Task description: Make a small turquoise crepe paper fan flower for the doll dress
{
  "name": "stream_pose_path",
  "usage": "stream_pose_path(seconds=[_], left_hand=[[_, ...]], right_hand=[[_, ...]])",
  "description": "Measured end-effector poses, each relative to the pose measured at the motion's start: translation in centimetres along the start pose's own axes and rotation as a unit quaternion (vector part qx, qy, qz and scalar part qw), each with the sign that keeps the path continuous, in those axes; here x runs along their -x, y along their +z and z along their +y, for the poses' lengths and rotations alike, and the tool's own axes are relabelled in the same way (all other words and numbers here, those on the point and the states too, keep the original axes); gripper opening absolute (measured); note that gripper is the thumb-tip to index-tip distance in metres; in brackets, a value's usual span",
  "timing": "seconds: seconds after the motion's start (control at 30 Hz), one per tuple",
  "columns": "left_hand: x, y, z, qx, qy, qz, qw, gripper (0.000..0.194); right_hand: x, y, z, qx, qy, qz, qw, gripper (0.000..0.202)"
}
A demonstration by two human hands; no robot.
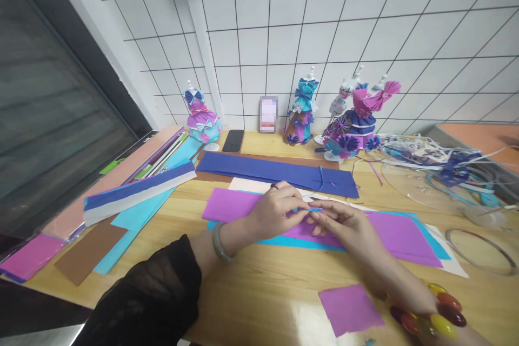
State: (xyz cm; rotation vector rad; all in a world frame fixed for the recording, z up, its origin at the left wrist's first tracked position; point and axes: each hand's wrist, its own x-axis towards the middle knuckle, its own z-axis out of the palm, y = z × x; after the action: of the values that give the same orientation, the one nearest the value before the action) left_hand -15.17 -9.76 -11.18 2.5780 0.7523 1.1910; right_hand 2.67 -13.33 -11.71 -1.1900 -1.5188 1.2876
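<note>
My left hand point(280, 208) and my right hand point(338, 221) meet over the middle of the desk, both with fingers pinched. Between their fingertips is a small folded strip of blue and purple paper point(315, 209), partly hidden by the fingers. Under the hands lie long purple paper sheets point(405, 235) on top of turquoise paper point(436, 238) and pale paper point(454, 266). Just beyond them a dark blue folded paper strip point(267, 170) lies across the desk, with a thin blue string on its right part. Nearer me rests a loose purple paper square point(351, 309).
Miniature dress forms in paper dresses point(203, 119) stand along the tiled wall, several on the right. A black phone point(233, 141) lies flat; another phone point(268, 114) leans upright. Paper stacks point(141, 175) cover the left side. At right are tangled paper strips point(441, 157) and a ring point(482, 251).
</note>
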Motion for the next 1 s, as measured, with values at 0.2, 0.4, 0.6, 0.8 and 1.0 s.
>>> stream_pose_path(seconds=[0.2,0.4,0.6,0.8,1.0], left_hand=[[-0.1,0.0,0.1,0.026,-0.004,0.026,0.999,0.011],[-0.2,-0.1,0.4,0.078,-0.057,0.065,0.993,0.01],[0.8,1.0,0.4,0.211,-0.177,0.03,0.961,0.029],[1.0,1.4,0.6,0.261,-0.215,0.006,0.941,0.025],[0.9,1.2,0.6,0.256,-0.201,0.029,0.945,0.019]], right_hand=[[0.0,-0.3,0.4,0.005,-0.032,0.027,0.999,0.024],[0.1,-0.6,0.6,0.057,-0.075,0.102,0.99,0.021],[0.1,-0.6,0.4,0.123,-0.134,0.146,0.972,0.015],[0.1,-0.5,0.4,0.136,-0.149,0.134,0.97,0.013],[0.0,-0.6,0.5,0.15,-0.156,0.125,0.968,0.012]])
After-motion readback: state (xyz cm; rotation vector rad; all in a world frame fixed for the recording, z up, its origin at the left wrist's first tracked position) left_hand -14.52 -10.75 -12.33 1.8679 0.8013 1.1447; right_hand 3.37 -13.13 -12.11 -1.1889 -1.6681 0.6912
